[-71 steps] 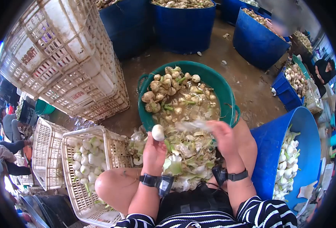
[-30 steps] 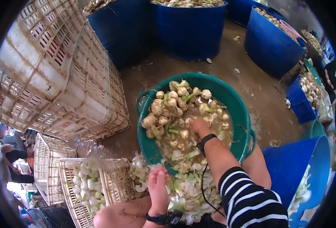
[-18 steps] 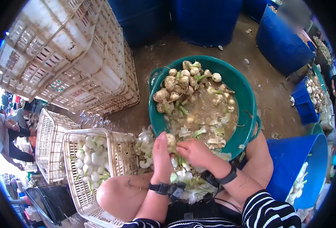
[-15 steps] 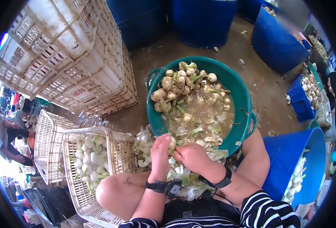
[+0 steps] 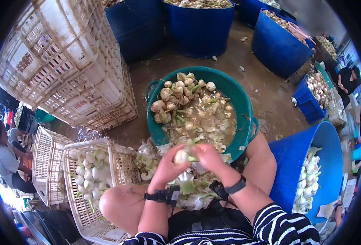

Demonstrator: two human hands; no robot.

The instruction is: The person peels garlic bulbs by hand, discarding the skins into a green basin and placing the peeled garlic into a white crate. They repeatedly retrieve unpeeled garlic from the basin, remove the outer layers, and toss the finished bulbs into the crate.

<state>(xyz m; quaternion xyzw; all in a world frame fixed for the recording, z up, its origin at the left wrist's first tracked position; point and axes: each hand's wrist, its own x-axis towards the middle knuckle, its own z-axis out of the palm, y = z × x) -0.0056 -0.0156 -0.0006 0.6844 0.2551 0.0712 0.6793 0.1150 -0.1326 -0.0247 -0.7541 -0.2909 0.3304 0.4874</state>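
1. The bulb (image 5: 181, 156) sits between both hands, just near of the green tub's (image 5: 245, 107) near rim and above the heap of peelings (image 5: 188, 183) on the person's lap. It has come up a little from where it was half a second ago, when it lay low against the heap.
2. The left hand (image 5: 167, 165) cups the bulb from the left with curled fingers; the right hand (image 5: 208, 156) pinches it from the right, at its green stalk end. About a second ago the right hand was far out in the tub's muddy water, so this looks like a freshly fetched bulb at the start of its peeling, its outer skin not visibly off yet.
3. The tub holds more unpeeled, muddy bulbs (image 5: 168, 100), piled on its far-left side.
4. To the left, a white crate (image 5: 119, 163) holds clean white bulbs.
5. To the right, a blue tub (image 5: 290, 163) also holds white bulbs.
6. Further left, another person (image 5: 6, 157) sits by more crates.
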